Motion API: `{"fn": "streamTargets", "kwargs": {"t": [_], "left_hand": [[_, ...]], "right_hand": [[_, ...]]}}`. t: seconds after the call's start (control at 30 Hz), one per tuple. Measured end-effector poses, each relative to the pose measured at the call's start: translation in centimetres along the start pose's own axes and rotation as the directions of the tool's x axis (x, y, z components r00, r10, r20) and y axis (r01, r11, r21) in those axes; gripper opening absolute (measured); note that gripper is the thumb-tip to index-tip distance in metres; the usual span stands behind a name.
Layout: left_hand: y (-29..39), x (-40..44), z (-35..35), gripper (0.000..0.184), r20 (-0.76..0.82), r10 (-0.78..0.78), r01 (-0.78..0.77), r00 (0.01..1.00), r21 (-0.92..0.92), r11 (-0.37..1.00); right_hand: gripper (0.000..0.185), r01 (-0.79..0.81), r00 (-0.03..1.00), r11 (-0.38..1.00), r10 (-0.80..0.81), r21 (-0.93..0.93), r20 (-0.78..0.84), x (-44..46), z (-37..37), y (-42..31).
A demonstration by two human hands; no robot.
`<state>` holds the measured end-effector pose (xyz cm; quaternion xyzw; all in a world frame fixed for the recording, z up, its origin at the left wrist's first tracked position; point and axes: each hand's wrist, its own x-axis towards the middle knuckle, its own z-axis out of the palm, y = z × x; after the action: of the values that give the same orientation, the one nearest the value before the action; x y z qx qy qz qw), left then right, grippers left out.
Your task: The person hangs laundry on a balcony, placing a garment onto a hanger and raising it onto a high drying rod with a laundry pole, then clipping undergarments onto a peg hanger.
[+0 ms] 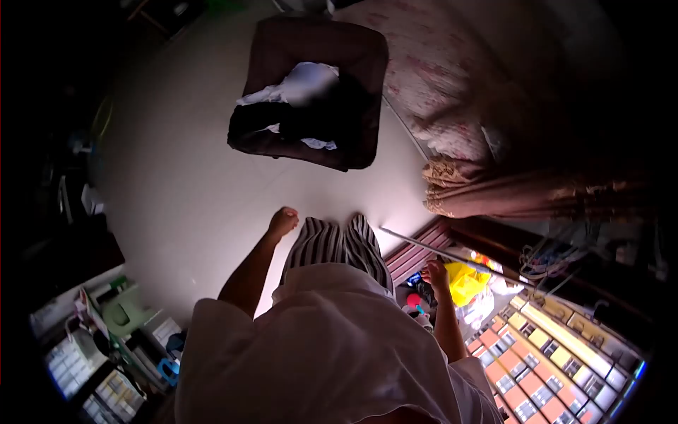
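Note:
My left hand (284, 222) hangs beside my striped trousers, over the pale floor. Its fingers are curled in, and nothing shows in them. On the other side, my right hand (436, 274) is held low with its fingers loosely bent and somewhat apart; I see nothing in it. Close by that hand runs a long thin pole (459, 259), apart from the fingers as far as I can see. Ahead on the floor is a brown, soft, square piece (282, 42) of a kind I cannot make out. Dark and white clothes (311, 81) lie in a heap on it.
A bed with a flowered cover (452, 92) stands at the front right, with a brown curtain (487, 194) nearer me. Beyond my right hand are a yellow bag (467, 284), several hangers (551, 260) and a barred window (551, 353). A green chair (123, 314) stands at the left.

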<state>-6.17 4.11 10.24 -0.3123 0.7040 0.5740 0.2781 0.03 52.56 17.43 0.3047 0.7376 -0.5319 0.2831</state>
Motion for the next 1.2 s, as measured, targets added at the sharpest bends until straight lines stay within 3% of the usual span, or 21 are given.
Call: {"fn": "streamTargets", "kwargs": {"t": [0.1, 0.17, 0.2, 0.3, 0.33, 0.43, 0.47, 0.53, 0.67, 0.7, 0.77, 0.8, 0.83, 0.93, 1.0, 1.03, 1.1, 1.13, 1.2], "left_hand": [[-2.1, -1.7, 0.5, 0.019, 0.000, -0.159, 0.159, 0.987, -0.074, 0.984], [-3.4, -0.6, 1.0, 0.020, -0.056, -0.012, 0.028, 0.998, 0.286, 0.958], [-0.1, -1.6, 1.2, 0.022, -0.073, -0.013, 0.039, 0.997, 0.370, 0.928], [0.2, 5.2, 0.5, 0.022, -0.029, 0.107, -0.086, 0.994, 0.416, 0.905], [0.3, 9.1, -0.1, 0.023, 0.040, -0.034, 0.018, 0.999, 0.348, 0.937], [10.3, 16.6, -1.5, 0.022, 0.043, 0.285, -0.274, 0.958, 0.445, 0.853], [9.5, 23.0, -1.5, 0.023, -0.008, 0.516, -0.469, 0.856, 0.407, 0.784], [17.5, 28.8, -1.8, 0.021, -0.029, 0.577, -0.514, 0.816, 0.418, 0.749], [29.1, 37.9, -1.4, 0.038, -0.018, 0.719, -0.624, 0.695, 0.482, 0.615], [30.7, 39.2, -1.6, 0.036, 0.023, 0.651, -0.543, 0.759, 0.575, 0.612], [34.2, 39.7, -2.0, 0.030, 0.053, 0.251, -0.183, 0.967, 0.828, 0.530], [33.7, 40.3, -2.2, 0.026, 0.087, 0.346, -0.248, 0.934, 0.856, 0.453], [33.3, 40.6, -2.7, 0.025, 0.203, 0.302, -0.315, 0.932, 0.864, 0.391], [33.6, 38.4, -5.6, 0.025, 0.233, 0.373, -0.419, 0.898, 0.711, 0.565], [33.8, 40.0, -9.2, 0.024, 0.235, 0.494, -0.541, 0.837, 0.488, 0.685], [35.0, 39.2, -10.7, 0.020, 0.200, 0.627, -0.658, 0.753, 0.231, 0.717], [40.6, 34.7, -13.0, 0.015, 0.224, 0.632, -0.662, 0.742, 0.095, 0.744], [43.1, 32.5, -13.7, 0.015, 0.232, 0.653, -0.685, 0.721, 0.096, 0.722], [47.0, 27.7, -14.6, 0.013, 0.423, 0.621, -0.723, 0.660, 0.132, 0.678]], "right_hand": [[0.018, -0.072, 0.996, 0.997, 0.073, -0.028, 0.045, 3.5, 0.5, 0.3], [0.019, -0.112, 0.993, 0.993, 0.113, -0.041, 0.037, 4.0, 1.3, -1.5], [0.020, -0.087, 0.995, 0.995, 0.089, -0.044, 0.054, 4.0, 1.5, -2.1], [0.018, -0.071, 0.990, 0.997, 0.071, 0.000, 0.122, 4.1, 2.8, -4.2], [0.018, -0.077, 0.991, 0.997, 0.079, -0.023, 0.109, 4.2, 3.4, -4.7], [0.018, -0.200, 0.979, 0.980, 0.200, -0.017, 0.037, 4.9, 4.6, -3.6], [0.018, -0.221, 0.975, 0.975, 0.222, 0.033, -0.020, 4.6, 5.7, -4.4], [0.018, -0.274, 0.953, 0.945, 0.291, 0.179, -0.079, 3.5, 8.2, -5.5], [0.021, -0.353, 0.935, 0.911, 0.354, 0.215, 0.034, 1.6, 14.2, -6.1], [0.022, -0.400, 0.916, 0.886, 0.396, 0.233, 0.067, 1.4, 15.7, -6.4], [0.026, -0.359, 0.933, 0.901, 0.349, 0.245, 0.085, 0.7, 18.6, -7.4], [0.027, -0.370, 0.929, 0.895, 0.360, 0.249, 0.088, 0.6, 19.8, -8.6], [0.027, -0.379, 0.925, 0.889, 0.367, 0.259, 0.094, 0.5, 20.7, -9.8], [0.024, -0.358, 0.932, 0.877, 0.355, 0.321, 0.068, 0.0, 22.2, -11.8], [0.022, -0.344, 0.932, 0.887, 0.361, 0.306, 0.001, 0.0, 22.4, -14.0], [0.021, -0.286, 0.950, 0.906, 0.310, 0.312, -0.031, -0.2, 22.4, -15.0], [0.023, -0.276, 0.947, 0.900, 0.315, 0.336, -0.065, -0.3, 22.4, -15.6], [0.024, -0.241, 0.956, 0.911, 0.282, 0.335, -0.078, -0.3, 22.4, -15.7], [0.025, -0.150, 0.972, 0.926, 0.202, 0.346, -0.118, -0.3, 23.0, -15.2]]}}
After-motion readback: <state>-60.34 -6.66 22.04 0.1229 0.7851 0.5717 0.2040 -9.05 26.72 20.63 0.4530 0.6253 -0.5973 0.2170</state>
